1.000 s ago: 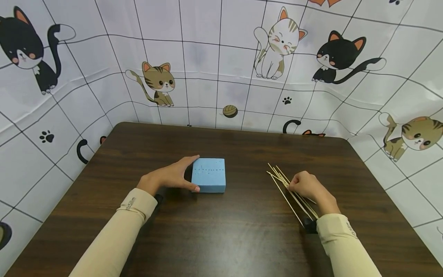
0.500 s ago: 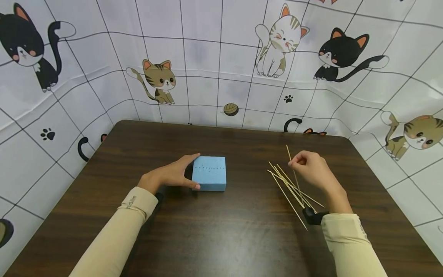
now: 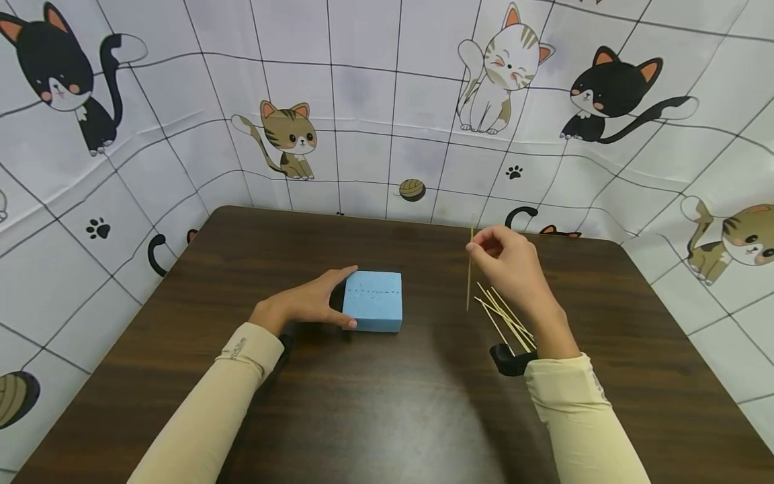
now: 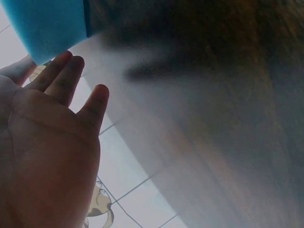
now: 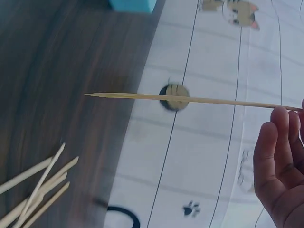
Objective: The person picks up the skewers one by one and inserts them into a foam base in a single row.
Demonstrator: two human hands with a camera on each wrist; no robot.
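While left fingers [image 3: 338, 318] grip square block [image 3: 372, 301], right fingers [image 3: 482, 255] pinch 1 pointed wooden stick [image 5: 118, 95].

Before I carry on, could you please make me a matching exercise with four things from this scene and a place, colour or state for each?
Things
1. Right hand
2. Dotted block
3. Loose wooden skewers
4. Left hand

Places, colours, states
A. Overlapping on the brown table
B. Along the left side of the block
C. Pinching a single raised skewer
D. Light blue

Right pairs: 1-C, 2-D, 3-A, 4-B
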